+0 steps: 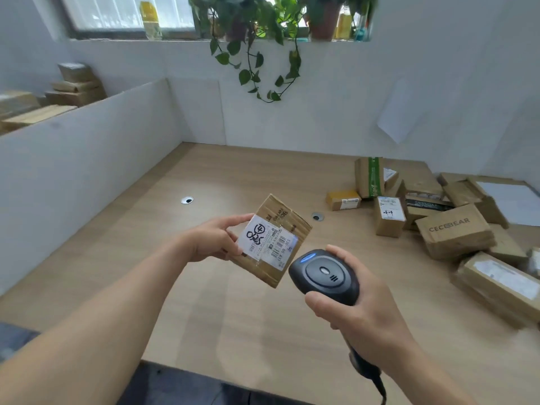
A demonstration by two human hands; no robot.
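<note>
Heap of cardboard parcels on wooden table, trailing plant above

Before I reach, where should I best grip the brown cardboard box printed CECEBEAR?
Take the CECEBEAR box by its front left corner, from the open wooden table side: its front and top are free, while other cardboard parcels crowd its right and rear.

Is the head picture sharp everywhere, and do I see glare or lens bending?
Head view: the small brown cardboard parcel in the left hand and the black scanner in the right hand look fairly sharp; the long brown box at the right edge is smeared; the bright window is washed out; the wide lens bows the white partition.
</note>
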